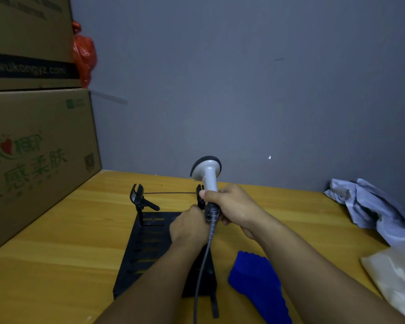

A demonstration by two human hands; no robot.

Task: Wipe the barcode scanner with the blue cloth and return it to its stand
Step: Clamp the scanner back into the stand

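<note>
A white barcode scanner (207,171) with a dark head stands upright above the black stand (147,242). My right hand (229,205) is wrapped around its handle. Its grey cable (202,263) hangs down toward me. My left hand (188,226) is at the bottom end of the handle, where the cable joins, fingers curled against it; whether it grips the handle or the stand's right clip behind it is unclear. The blue cloth (258,280) lies crumpled on the table to the right of the stand, under my right forearm, held by neither hand.
The stand's left clip (138,197) rises at the back, linked by a thin wire to the right clip. Stacked cardboard boxes (38,160) stand at the left, a red bag (84,54) behind them. Crumpled grey fabric (365,199) and a clear plastic bag (398,274) lie at the right.
</note>
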